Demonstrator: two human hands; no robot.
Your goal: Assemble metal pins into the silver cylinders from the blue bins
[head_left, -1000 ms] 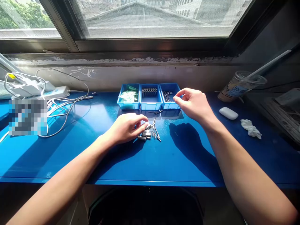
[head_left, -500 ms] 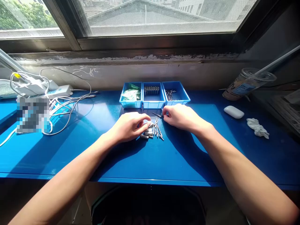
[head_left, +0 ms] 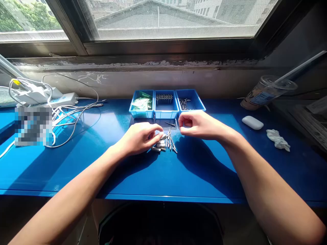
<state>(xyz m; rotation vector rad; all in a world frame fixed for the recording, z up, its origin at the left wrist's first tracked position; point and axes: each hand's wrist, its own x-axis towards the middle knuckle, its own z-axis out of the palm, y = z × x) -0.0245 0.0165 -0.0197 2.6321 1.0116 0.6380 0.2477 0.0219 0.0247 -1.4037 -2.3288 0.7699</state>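
My left hand [head_left: 139, 137] rests on the blue table [head_left: 199, 170], fingertips closed on a short metal sleeve at the edge of a small pile of sleeves [head_left: 159, 145]. Thin screws [head_left: 172, 144] lie beside that pile. My right hand [head_left: 198, 125] hovers just right of the pile, thumb and forefinger pinched on what looks like a thin screw. Behind both hands stand three small blue bins: the left bin [head_left: 133, 111] holds green-white packets, the middle bin [head_left: 166, 115] metal sleeves, the right bin [head_left: 198, 103] screws.
A power strip with white cables [head_left: 63, 100] sprawls at the far left. At the right lie a plastic cup with a straw [head_left: 265, 92], a white earbud case [head_left: 252, 122] and a crumpled tissue [head_left: 278, 139]. A dark bin [head_left: 158, 224] sits under the table's front edge.
My right hand came back from the right bin, dropped to the screws by the pile, then lifted slightly with its fingers pinched. My left hand stayed on the sleeves.
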